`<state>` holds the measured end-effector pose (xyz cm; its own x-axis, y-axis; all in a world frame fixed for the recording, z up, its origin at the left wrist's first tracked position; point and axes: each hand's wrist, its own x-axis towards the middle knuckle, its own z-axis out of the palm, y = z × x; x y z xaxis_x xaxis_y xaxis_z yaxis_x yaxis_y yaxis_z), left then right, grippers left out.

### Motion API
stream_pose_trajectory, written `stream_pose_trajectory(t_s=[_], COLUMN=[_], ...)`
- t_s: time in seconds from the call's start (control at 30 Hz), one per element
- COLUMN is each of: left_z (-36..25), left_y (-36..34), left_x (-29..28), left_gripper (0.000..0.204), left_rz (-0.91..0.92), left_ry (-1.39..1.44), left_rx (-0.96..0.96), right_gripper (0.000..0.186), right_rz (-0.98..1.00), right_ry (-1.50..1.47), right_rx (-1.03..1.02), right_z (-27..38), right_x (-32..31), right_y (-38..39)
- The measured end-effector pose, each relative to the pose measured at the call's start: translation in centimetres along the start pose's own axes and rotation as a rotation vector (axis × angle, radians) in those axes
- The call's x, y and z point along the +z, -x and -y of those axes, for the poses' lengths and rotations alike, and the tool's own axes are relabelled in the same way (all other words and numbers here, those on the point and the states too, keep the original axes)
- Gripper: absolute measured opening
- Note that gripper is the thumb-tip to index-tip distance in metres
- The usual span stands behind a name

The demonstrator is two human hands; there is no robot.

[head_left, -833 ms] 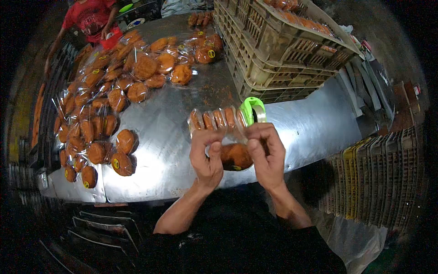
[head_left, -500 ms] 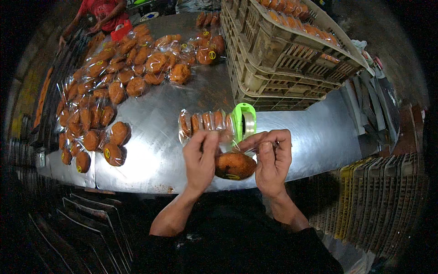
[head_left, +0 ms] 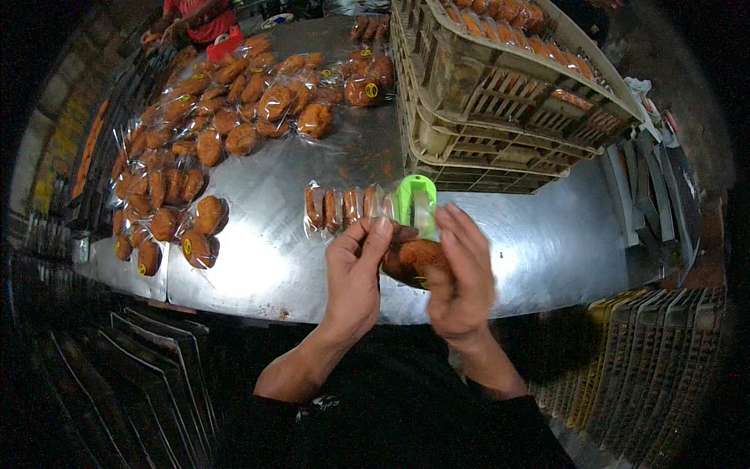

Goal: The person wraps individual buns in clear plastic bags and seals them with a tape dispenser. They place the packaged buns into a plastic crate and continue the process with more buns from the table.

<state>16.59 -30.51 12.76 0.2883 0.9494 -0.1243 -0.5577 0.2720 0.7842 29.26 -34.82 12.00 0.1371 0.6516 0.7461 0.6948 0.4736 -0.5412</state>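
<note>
Both the left hand (head_left: pixel 355 270) and right hand (head_left: pixel 461 273) gripped one bagged brown bun (head_left: pixel 414 259) above the steel surface (head_left: pixel 547 242), closure unfinished, beside the green tape dispenser (head_left: pixel 416 205); many sealed bags (head_left: pixel 211 133) lay finished.

The browned round bun in its clear bag (head_left: pixel 412 262) sits between my hands just above the near edge of the steel table, its top wrapped end pinched upward and partly hidden by my fingers. Just beyond it, the green tape dispenser (head_left: pixel 416 205) stands upright on the table. Touching its left side, a clear packet of sliced buns (head_left: pixel 344 206) lies flat, the slices in a row.
</note>
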Motion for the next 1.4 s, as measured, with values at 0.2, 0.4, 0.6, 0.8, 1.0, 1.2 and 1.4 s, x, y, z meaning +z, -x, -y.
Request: stream_pose_trajectory(t_s=[0.2, 0.4, 0.6, 0.8, 1.0, 1.2, 1.4], left_z=[-1.8, -4.2, -4.4, -4.5, 1.0, 2.1, 2.5], left_y=[0.0, -1.4, -0.1, -2.2, -3.6, -5.5, -4.8], left_x=[-3.3, -8.0, -8.9, -10.1, -9.1, -8.5, -9.2], left_gripper=[0.012, 0.029, 0.042, 0.010, 0.026, 0.032, 0.029], left_rz=[0.219, 0.508, 0.260, 0.243, -0.054, -0.058, -0.075], left_ry=[-0.879, -0.659, -0.371, -1.299, -0.329, -0.302, -0.362], left_rx=[0.884, 0.370, 0.135, 0.843, 0.284, 0.332, 0.251], right_gripper=[0.046, 0.032, 0.020, 0.009, 0.017, 0.028, 0.026], right_rz=[0.138, 0.166, 0.154, -0.051, -0.346, -0.119, 0.105], right_ry=[-0.014, 0.104, 0.245, 0.133, -0.590, 0.210, 0.239], right_rx=[0.099, 0.134, 0.161, 0.281, 0.836, 0.664, 0.920], right_z=[1.7, 4.1, 6.0, 2.7, 1.6, -4.9, -9.6], right_x=[2.6, 3.5, 5.4, 8.3, 11.8, 6.3, 5.3], right_y=[1.5, 1.5, 1.5, 1.4, 2.8, 5.9, 9.9])
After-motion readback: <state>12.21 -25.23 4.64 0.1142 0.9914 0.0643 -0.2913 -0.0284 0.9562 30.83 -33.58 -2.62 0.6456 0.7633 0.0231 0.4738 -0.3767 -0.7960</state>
